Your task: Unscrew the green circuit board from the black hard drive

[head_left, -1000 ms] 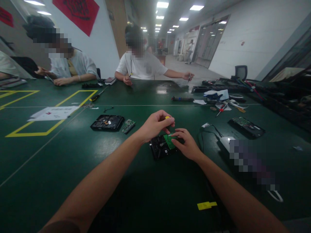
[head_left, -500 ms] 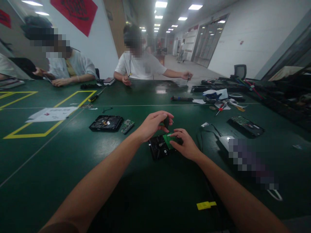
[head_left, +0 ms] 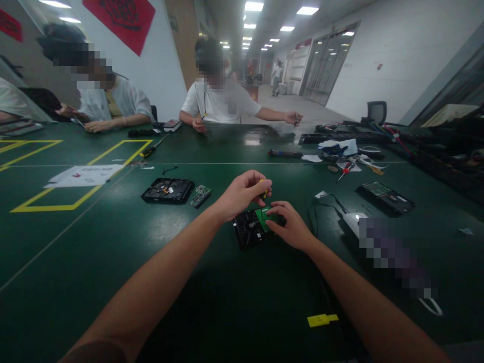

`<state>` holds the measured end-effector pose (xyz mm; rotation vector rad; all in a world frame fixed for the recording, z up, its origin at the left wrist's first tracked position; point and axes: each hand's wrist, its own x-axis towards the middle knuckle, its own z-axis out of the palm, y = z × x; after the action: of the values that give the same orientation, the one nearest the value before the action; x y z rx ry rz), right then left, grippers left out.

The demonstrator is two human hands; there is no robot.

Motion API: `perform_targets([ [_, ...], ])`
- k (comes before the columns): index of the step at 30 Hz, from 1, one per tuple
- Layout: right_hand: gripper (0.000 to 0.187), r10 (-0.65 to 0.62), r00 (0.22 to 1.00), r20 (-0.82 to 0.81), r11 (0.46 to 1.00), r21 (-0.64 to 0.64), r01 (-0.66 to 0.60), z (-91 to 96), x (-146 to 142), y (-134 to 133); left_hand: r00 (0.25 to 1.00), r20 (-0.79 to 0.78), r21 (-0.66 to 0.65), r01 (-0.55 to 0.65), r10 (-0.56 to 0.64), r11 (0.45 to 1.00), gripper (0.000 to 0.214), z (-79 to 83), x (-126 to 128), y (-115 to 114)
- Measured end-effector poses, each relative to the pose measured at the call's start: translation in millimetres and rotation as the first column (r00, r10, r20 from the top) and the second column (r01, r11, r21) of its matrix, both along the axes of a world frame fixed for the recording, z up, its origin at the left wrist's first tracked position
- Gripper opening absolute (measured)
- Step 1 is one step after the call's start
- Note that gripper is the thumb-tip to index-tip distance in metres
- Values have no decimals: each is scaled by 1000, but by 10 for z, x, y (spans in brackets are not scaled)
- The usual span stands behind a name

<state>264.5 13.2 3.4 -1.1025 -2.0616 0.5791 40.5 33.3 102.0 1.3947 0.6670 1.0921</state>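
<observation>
A black hard drive (head_left: 245, 229) with a green circuit board (head_left: 261, 218) lies on the table in front of me. My left hand (head_left: 247, 189) is closed round the handle of a screwdriver (head_left: 265, 190), dark with some yellow showing. The screwdriver points down at the board; its tip is too small to make out. My right hand (head_left: 289, 224) grips the drive's right side, curved fingers over the board and thumb nearer me. Part of the drive is hidden beneath this hand.
Left of the drive lie another opened hard drive (head_left: 168, 190) and a loose circuit board (head_left: 200, 195). To the right are a power strip (head_left: 353, 218) with a cable and another drive (head_left: 385, 197). A red screwdriver (head_left: 345, 172) lies farther back. Two people sit across the table (head_left: 181, 302).
My left fingers have shifted round the screwdriver handle, and its yellow part now shows. My right hand stays on the hard drive. The view has moved slightly.
</observation>
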Motion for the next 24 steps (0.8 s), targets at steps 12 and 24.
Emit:
perform_targets([
  [12,21,-5,1000,-20,1000,1,5,39,-15,-16,1000,1,-15,-23,23,1000,28,27,-6,-9],
  [24,20,2,1000,6,1000,0,-2,25,-4,-7,999,-46,32,0,2,999,28,70,-26,-34],
])
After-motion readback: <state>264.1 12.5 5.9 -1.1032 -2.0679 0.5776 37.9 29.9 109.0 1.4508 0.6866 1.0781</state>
